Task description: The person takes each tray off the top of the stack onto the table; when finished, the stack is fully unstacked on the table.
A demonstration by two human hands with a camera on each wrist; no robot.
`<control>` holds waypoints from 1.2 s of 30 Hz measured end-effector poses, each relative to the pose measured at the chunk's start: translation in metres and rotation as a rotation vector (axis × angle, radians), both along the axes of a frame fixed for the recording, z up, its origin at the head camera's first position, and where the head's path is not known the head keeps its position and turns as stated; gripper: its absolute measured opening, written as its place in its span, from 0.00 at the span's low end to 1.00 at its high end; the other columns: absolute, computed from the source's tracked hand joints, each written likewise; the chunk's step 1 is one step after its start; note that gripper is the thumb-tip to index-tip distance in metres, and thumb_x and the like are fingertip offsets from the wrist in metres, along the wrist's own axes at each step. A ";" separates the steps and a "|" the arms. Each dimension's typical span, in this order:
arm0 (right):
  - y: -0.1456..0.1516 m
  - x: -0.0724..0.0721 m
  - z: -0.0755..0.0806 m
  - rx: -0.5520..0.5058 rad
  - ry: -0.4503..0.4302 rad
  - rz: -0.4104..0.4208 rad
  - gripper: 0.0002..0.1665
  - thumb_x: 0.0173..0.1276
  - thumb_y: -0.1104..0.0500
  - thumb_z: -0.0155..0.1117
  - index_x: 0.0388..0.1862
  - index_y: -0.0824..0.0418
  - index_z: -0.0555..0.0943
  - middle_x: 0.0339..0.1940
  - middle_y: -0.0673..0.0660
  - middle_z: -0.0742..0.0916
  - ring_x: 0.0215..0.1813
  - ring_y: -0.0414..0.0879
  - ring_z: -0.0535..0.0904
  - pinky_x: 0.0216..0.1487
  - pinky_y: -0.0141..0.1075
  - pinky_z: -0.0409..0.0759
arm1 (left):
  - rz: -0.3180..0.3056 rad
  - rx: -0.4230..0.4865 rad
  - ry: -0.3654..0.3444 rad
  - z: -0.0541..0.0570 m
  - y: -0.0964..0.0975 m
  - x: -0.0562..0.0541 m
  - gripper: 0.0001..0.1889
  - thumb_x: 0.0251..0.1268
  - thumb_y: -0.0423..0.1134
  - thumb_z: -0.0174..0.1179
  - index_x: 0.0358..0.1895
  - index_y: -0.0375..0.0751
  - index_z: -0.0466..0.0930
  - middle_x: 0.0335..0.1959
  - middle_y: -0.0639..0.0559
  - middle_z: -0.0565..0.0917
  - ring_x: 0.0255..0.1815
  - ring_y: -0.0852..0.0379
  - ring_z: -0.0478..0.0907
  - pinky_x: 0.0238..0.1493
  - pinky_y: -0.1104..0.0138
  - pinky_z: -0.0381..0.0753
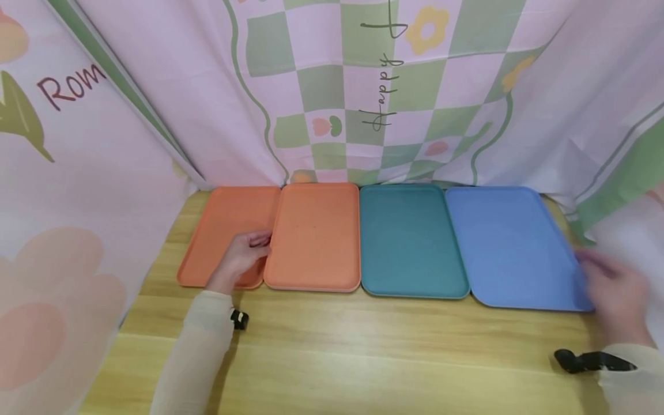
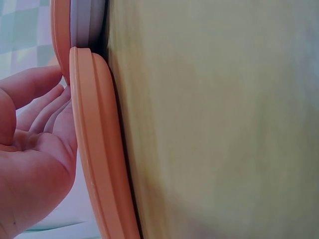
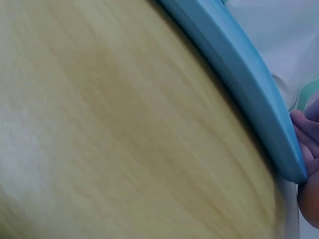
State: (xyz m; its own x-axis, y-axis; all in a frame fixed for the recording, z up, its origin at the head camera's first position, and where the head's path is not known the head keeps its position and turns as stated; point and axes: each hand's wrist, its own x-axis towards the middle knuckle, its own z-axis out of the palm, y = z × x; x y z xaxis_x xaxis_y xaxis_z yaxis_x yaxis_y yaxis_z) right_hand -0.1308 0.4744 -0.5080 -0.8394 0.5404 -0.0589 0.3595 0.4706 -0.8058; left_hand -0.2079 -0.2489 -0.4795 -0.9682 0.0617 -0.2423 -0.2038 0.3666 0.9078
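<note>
My left hand (image 1: 241, 257) reaches over the leftmost orange tray (image 1: 233, 222), with its fingertips at the left edge of the second orange tray (image 1: 313, 239). In the left wrist view, thumb and fingers (image 2: 37, 84) touch that rim, and a pale layer shows beneath it. On the far right, my right hand (image 1: 619, 291) is blurred beside the right edge of the blue tray (image 1: 519, 248). Its fingers (image 3: 306, 127) appear at the blue rim in the right wrist view, partly cut off by the frame. Between the second orange tray and the blue one lies a teal tray (image 1: 412, 242).
The trays stand side by side along the back of a wooden table (image 1: 363, 351). A patterned cloth (image 1: 363, 86) hangs right behind them, with more cloth at the left and right. A black strap (image 1: 593, 361) sits on the right wrist.
</note>
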 end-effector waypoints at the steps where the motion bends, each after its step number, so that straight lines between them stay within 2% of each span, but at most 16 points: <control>1: 0.001 -0.001 -0.001 -0.052 0.007 -0.022 0.24 0.81 0.50 0.63 0.73 0.42 0.83 0.34 0.11 0.79 0.50 0.16 0.70 0.39 0.12 0.64 | -0.002 -0.003 -0.001 0.000 0.000 0.000 0.29 0.77 0.24 0.59 0.78 0.25 0.69 0.78 0.28 0.72 0.83 0.36 0.68 0.79 0.51 0.75; 3: 0.002 -0.001 -0.001 -0.112 -0.003 -0.046 0.24 0.80 0.50 0.65 0.73 0.42 0.84 0.32 0.12 0.81 0.53 0.17 0.71 0.39 0.12 0.65 | -0.001 -0.006 -0.003 0.000 0.000 0.000 0.29 0.77 0.24 0.59 0.78 0.25 0.69 0.78 0.29 0.72 0.83 0.36 0.68 0.79 0.51 0.75; 6: 0.003 0.000 -0.001 -0.119 0.015 -0.033 0.23 0.79 0.49 0.66 0.71 0.42 0.85 0.32 0.12 0.82 0.54 0.16 0.71 0.40 0.11 0.65 | 0.000 -0.009 -0.003 0.000 0.000 0.000 0.29 0.77 0.24 0.59 0.78 0.25 0.69 0.78 0.29 0.73 0.83 0.37 0.69 0.79 0.51 0.75; 10: 0.004 0.000 0.002 -0.063 0.020 -0.003 0.22 0.79 0.47 0.67 0.69 0.41 0.87 0.33 0.10 0.81 0.50 0.15 0.70 0.40 0.11 0.63 | -0.002 -0.007 -0.002 0.000 0.000 -0.001 0.28 0.77 0.25 0.60 0.78 0.25 0.70 0.78 0.28 0.73 0.82 0.37 0.69 0.79 0.50 0.75; 15: -0.001 0.000 0.011 -0.025 0.001 -0.010 0.21 0.79 0.45 0.67 0.68 0.38 0.87 0.30 0.09 0.79 0.46 0.15 0.68 0.39 0.12 0.62 | -0.004 -0.001 0.006 0.000 0.000 -0.002 0.28 0.77 0.24 0.60 0.77 0.24 0.70 0.77 0.28 0.73 0.82 0.36 0.69 0.79 0.51 0.75; 17: -0.005 0.000 0.015 0.028 -0.001 -0.002 0.21 0.79 0.45 0.65 0.68 0.36 0.87 0.29 0.07 0.77 0.44 0.13 0.66 0.39 0.13 0.61 | -0.002 0.006 0.003 0.000 0.000 -0.002 0.28 0.77 0.24 0.60 0.77 0.24 0.70 0.77 0.28 0.73 0.82 0.36 0.69 0.78 0.53 0.76; 23: -0.025 -0.006 0.024 0.276 0.039 0.121 0.25 0.82 0.45 0.58 0.71 0.47 0.85 0.30 0.02 0.67 0.38 0.10 0.63 0.36 0.19 0.63 | -0.010 0.015 -0.007 0.000 -0.002 -0.002 0.29 0.77 0.24 0.59 0.78 0.25 0.69 0.79 0.29 0.72 0.83 0.37 0.68 0.78 0.55 0.77; 30: -0.054 -0.015 0.032 0.292 0.044 0.274 0.29 0.84 0.43 0.56 0.75 0.53 0.81 0.50 0.13 0.74 0.44 0.09 0.60 0.42 0.20 0.65 | -0.015 -0.005 0.008 0.000 -0.002 -0.001 0.29 0.76 0.24 0.59 0.78 0.23 0.69 0.78 0.27 0.72 0.82 0.36 0.68 0.79 0.52 0.74; 36: -0.080 -0.021 0.035 0.289 0.097 0.345 0.28 0.85 0.45 0.58 0.74 0.58 0.82 0.54 0.19 0.80 0.45 0.07 0.64 0.43 0.11 0.65 | -0.008 -0.007 0.001 0.001 -0.001 0.000 0.29 0.77 0.25 0.60 0.78 0.24 0.69 0.78 0.28 0.72 0.82 0.36 0.69 0.79 0.51 0.75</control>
State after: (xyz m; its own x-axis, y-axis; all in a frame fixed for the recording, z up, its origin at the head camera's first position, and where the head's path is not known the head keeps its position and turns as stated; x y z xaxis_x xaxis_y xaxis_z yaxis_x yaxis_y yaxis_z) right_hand -0.1516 0.3942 -0.4730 -0.9673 0.2109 0.1407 0.0717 0.7599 -0.6461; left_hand -0.2079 -0.2495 -0.4780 -0.9679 0.0677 -0.2422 -0.2004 0.3743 0.9054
